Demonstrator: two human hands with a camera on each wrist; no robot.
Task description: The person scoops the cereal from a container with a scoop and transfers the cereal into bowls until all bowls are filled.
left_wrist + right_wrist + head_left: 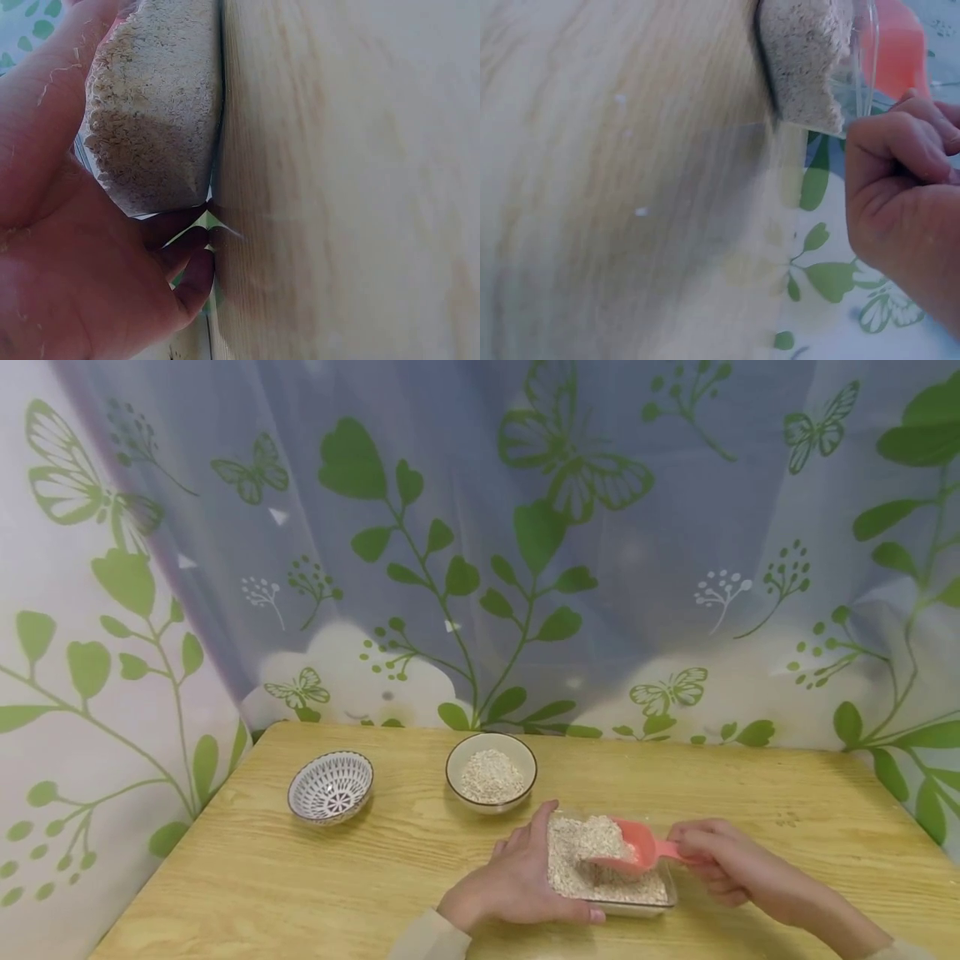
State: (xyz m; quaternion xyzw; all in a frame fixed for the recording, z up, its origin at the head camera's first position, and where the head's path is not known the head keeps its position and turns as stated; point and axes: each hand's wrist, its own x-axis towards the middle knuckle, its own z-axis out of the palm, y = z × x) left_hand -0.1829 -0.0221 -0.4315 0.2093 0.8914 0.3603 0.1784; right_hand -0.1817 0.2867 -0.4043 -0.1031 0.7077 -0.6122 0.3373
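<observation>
A clear rectangular container (636, 906) full of oat flakes (570, 868) sits near the table's front edge. My left hand (525, 881) grips its left side, thumb along the front rim; the left wrist view shows the fingers (187, 259) curled round the container (154, 112). My right hand (723, 860) holds the handle of a pink scoop (626, 852), which is heaped with oats and sits in the container. In the right wrist view the curled fingers (900, 150) pinch the scoop (896, 56) beside the container (810, 67).
A cream bowl (491, 772) holding oats stands behind the container. An empty white bowl with a blue pattern (331, 787) sits further left. The wooden table (300, 877) backs onto a leaf and butterfly curtain (480, 543).
</observation>
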